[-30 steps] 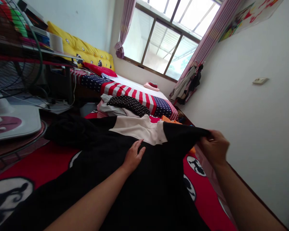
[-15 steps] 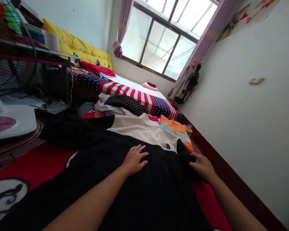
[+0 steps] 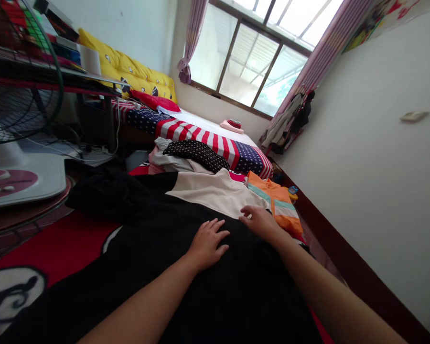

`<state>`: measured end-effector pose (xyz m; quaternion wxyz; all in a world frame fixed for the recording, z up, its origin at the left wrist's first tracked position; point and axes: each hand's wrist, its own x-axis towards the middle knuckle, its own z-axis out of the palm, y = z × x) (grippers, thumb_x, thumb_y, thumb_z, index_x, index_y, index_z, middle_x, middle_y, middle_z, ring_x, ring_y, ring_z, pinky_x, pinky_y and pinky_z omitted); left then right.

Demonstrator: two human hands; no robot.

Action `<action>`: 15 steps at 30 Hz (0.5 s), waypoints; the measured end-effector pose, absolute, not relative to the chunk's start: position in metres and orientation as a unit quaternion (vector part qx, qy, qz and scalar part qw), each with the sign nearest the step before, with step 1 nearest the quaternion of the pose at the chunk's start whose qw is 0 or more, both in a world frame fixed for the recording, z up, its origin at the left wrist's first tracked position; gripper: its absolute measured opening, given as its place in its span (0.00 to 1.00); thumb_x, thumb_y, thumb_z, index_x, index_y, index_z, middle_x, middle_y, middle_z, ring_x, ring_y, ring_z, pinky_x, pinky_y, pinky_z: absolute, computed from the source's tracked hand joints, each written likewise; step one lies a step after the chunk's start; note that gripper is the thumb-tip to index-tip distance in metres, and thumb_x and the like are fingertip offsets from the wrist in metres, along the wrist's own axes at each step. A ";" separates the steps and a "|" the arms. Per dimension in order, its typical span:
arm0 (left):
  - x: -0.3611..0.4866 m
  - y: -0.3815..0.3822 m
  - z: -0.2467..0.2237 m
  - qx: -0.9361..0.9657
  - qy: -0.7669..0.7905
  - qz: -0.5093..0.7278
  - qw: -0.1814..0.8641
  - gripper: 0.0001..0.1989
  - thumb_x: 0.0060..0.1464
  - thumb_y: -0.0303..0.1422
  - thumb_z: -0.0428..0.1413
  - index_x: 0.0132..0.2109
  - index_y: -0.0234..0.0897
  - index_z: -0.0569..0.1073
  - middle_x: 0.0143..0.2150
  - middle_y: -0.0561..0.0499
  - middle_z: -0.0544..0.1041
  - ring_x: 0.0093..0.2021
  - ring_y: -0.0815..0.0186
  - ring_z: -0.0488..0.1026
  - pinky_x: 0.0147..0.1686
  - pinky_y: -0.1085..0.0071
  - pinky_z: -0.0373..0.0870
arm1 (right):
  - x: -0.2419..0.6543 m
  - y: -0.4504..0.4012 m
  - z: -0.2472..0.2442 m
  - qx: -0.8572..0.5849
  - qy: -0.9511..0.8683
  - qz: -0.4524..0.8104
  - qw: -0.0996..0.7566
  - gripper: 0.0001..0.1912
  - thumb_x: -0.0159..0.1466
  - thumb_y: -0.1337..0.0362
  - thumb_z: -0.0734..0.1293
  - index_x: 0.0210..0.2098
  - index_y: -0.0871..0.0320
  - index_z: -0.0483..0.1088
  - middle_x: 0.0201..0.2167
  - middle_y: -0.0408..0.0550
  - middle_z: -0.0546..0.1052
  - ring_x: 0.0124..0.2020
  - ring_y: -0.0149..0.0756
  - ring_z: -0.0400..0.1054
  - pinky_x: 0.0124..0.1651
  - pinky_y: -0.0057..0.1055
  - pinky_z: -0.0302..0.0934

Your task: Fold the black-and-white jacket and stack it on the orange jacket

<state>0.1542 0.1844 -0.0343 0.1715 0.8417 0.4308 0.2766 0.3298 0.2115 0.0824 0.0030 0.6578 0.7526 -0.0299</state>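
"Where is the black-and-cream top (image 3: 236, 274)?"

"Spread over the red blanket (image 3: 68, 243), with its cream panel (image 3: 215, 191) and collar pointing away from the person. The sleeve on the left is bunched up."

"And the 2 hands?"

"Apart from each other. The left hand (image 3: 207, 246) lies palm down on the black cloth, its fingers spread."

"Is the right hand (image 3: 261, 223) gripping anything?"

"It looks open: thumb and fingers are slightly apart at the lower edge of the cream panel, near the right shoulder. I can't tell if it presses on the cloth or hovers."

"What's around the top?"

"An orange garment (image 3: 290, 224) with pale green and white bands, just beyond that shoulder. Past the collar there's a black patterned garment (image 3: 197, 152) over some pale clothes (image 3: 170, 161)."

"Further off?"

"A bed (image 3: 215, 141) with a stars-and-stripes cover, below the window (image 3: 251, 62). On the left, 1 fan (image 3: 39, 177) with a white and pink base."
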 end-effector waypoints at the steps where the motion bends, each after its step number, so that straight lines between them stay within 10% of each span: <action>1: 0.155 0.184 -0.035 0.838 0.436 0.278 0.171 0.22 0.55 0.39 0.56 0.57 0.45 0.71 0.67 0.47 0.61 0.67 0.55 0.54 0.65 0.54 0.49 | 0.325 0.219 0.073 0.647 0.760 0.004 -0.051 0.21 0.62 0.59 0.62 0.53 0.58 0.69 0.51 0.51 0.75 0.48 0.38 0.70 0.51 0.30 0.60; 7: 0.159 0.185 -0.041 0.829 0.458 0.278 0.161 0.26 0.56 0.42 0.55 0.61 0.43 0.67 0.69 0.44 0.56 0.69 0.54 0.49 0.66 0.53 0.47 | 0.326 0.253 -0.007 0.746 0.663 0.048 -0.044 0.33 0.68 0.50 0.52 0.68 0.60 0.47 0.70 0.54 0.47 0.70 0.46 0.38 0.67 0.51 0.36; 15: 0.159 0.186 -0.042 0.834 0.455 0.272 0.152 0.25 0.57 0.42 0.53 0.61 0.43 0.67 0.68 0.43 0.57 0.69 0.53 0.50 0.66 0.51 0.47 | 0.333 0.270 -0.007 0.779 0.626 -0.030 0.016 0.38 0.67 0.44 0.49 0.69 0.59 0.44 0.71 0.54 0.40 0.71 0.48 0.31 0.66 0.55 0.37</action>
